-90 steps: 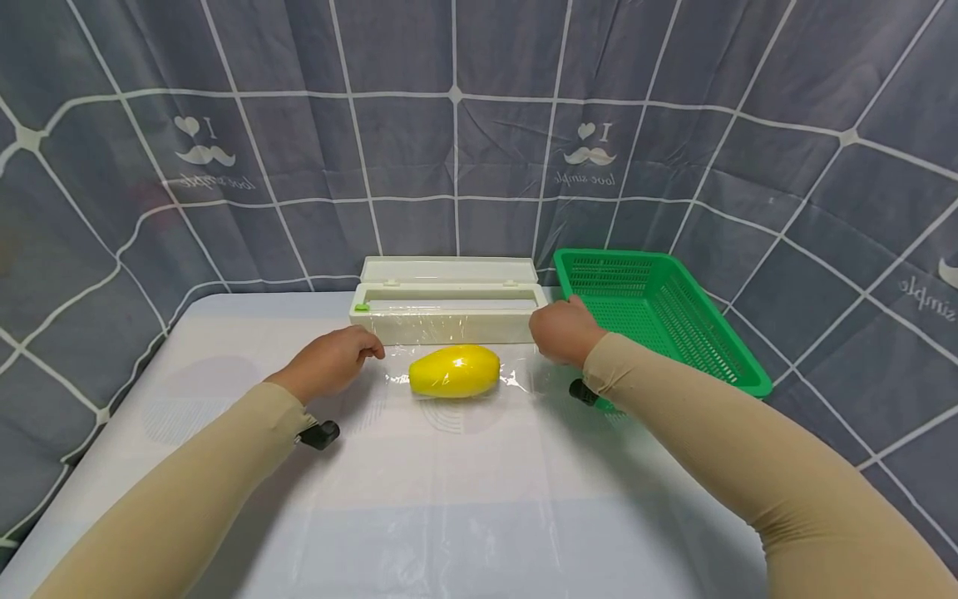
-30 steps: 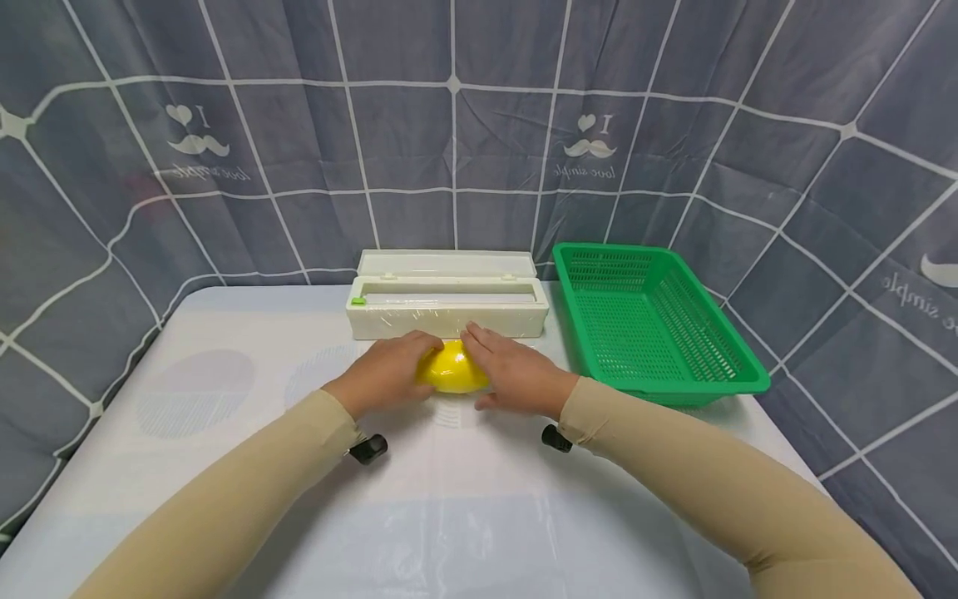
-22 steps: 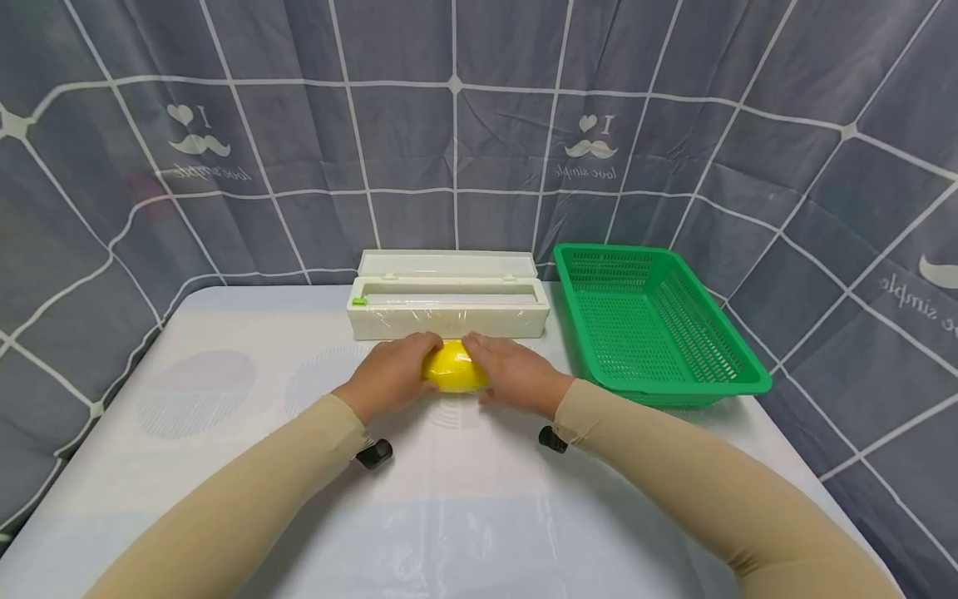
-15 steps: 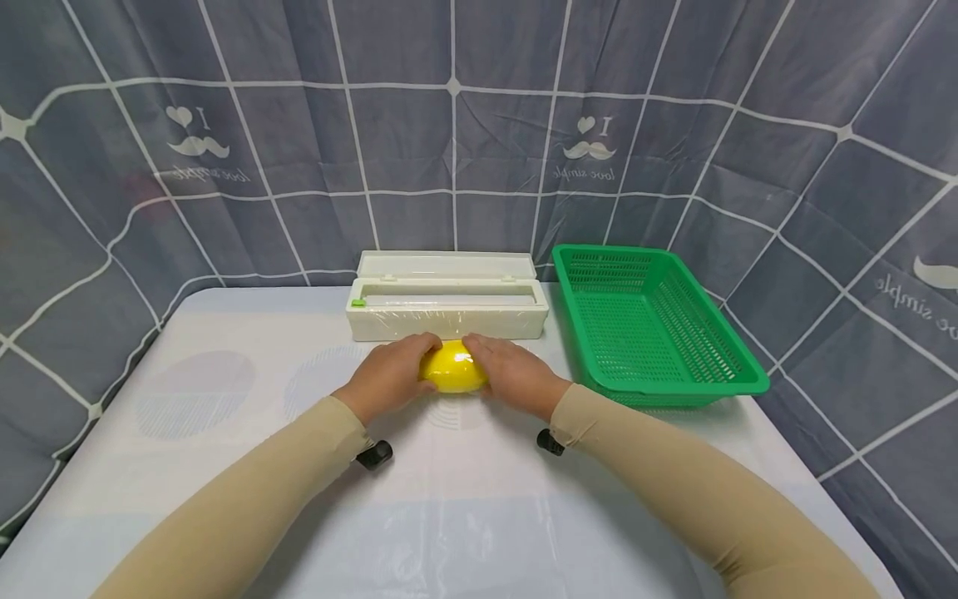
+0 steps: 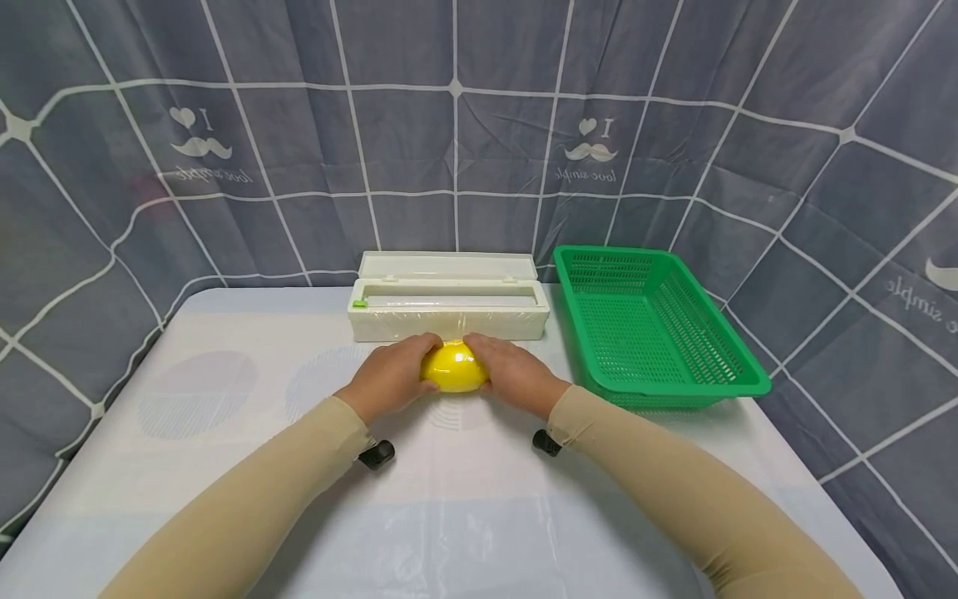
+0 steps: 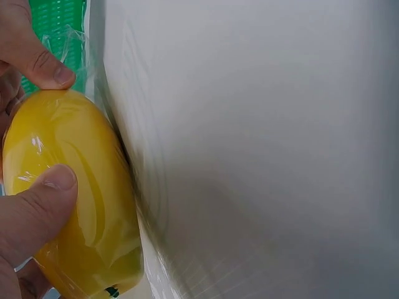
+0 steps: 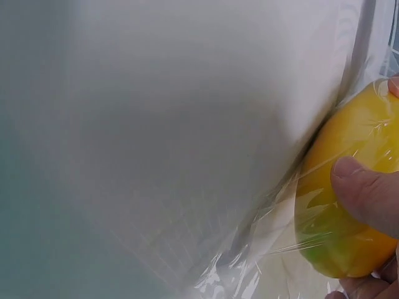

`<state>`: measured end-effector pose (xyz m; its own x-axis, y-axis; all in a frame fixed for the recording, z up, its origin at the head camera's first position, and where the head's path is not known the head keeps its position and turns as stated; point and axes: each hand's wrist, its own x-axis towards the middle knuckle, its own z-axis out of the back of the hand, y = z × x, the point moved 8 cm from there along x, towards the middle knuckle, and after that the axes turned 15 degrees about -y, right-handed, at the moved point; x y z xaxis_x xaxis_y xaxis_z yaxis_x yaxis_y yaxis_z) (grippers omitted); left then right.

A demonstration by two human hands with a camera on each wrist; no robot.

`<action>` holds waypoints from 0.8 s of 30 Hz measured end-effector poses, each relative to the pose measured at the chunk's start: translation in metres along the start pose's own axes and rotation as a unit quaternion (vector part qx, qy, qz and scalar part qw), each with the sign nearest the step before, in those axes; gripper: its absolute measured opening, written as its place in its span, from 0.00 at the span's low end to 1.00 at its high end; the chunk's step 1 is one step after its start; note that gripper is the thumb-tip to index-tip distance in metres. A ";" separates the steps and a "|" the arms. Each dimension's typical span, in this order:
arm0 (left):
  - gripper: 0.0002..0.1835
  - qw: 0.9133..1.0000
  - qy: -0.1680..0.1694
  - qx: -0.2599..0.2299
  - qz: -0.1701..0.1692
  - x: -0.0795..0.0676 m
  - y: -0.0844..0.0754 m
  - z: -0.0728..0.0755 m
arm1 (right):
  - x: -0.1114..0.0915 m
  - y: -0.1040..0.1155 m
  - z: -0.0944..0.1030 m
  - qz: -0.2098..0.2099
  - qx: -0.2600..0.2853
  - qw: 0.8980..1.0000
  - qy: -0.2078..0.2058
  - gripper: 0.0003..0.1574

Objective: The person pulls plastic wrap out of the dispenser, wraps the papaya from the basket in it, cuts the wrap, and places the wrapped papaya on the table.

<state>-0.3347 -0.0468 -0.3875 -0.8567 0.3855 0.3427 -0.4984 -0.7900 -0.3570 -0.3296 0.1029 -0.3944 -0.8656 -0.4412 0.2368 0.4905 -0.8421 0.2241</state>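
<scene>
A yellow papaya (image 5: 453,367) lies on the table in front of the white cling film dispenser (image 5: 449,323). Clear film covers its skin, glossy and wrinkled in the left wrist view. My left hand (image 5: 391,376) grips the papaya's left end, thumb (image 6: 53,196) pressed on its near side. My right hand (image 5: 518,373) holds the other end, where the right wrist view shows the thumb (image 7: 361,187) over the film and a greenish tip. Loose cling film (image 7: 240,265) stretches beyond that end. The hands hide both ends of the papaya in the head view.
The dispenser's lid (image 5: 447,265) is raised, and a green slider (image 5: 360,304) sits at its left. To the right stands a green plastic basket (image 5: 651,329). A grey checked curtain (image 5: 299,150) rises behind the white-covered table (image 5: 464,532).
Three seconds ago the hands were apart, near the dispenser's two front corners, with the papaya between them. Since then both have come inward onto it; over the last half second they barely shift.
</scene>
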 end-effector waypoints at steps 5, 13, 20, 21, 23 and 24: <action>0.36 1.000 0.006 0.002 0.003 0.000 0.001 -0.001 | 0.000 0.000 0.000 -0.004 0.003 1.000 0.002 0.51; 0.36 1.000 0.007 0.001 0.004 0.001 0.002 -0.003 | 0.000 -0.002 -0.002 -0.007 0.004 1.000 0.001 0.51; 0.36 1.000 0.012 -0.005 0.006 0.001 0.004 -0.004 | -0.001 -0.004 -0.002 -0.015 0.008 1.000 0.003 0.52; 0.36 1.000 0.013 -0.006 0.007 0.001 0.004 -0.004 | 0.000 -0.004 -0.002 -0.016 0.008 1.000 0.004 0.52; 0.36 1.000 0.015 -0.011 0.008 0.002 0.005 -0.004 | 0.000 -0.004 -0.002 -0.013 0.008 1.000 0.003 0.51; 0.37 1.000 0.017 -0.015 0.009 0.002 0.005 -0.004 | 0.000 -0.004 -0.002 -0.012 0.009 1.000 0.003 0.51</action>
<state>-0.3393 -0.0480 -0.3921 -0.8689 0.3881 0.3073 -0.4869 -0.7822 -0.3887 -0.3321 0.1052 -0.3975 -0.8776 -0.4227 0.2260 0.4713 -0.8469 0.2461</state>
